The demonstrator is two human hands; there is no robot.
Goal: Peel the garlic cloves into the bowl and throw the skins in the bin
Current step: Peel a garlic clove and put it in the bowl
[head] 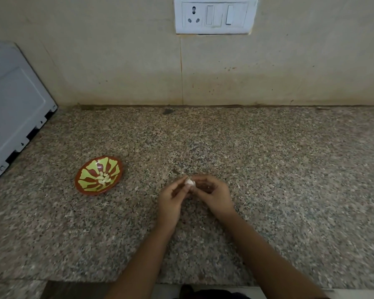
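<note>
Both hands, left (171, 196) and right (212, 194), pinch one clove (189, 182) together; it seems part-peeled, and could slip, missing the bowl (82, 186).

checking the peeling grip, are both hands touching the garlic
Touching. The head view shows the left hand and right hand both pinching the garlic.

Saw speckled granite tabletop (289, 169) backed by stained tiled wall (117, 61). Noted white socket-and-switch plate (216, 15) high on wall, grey metal appliance (13, 104) at tabletop's far left.
</note>
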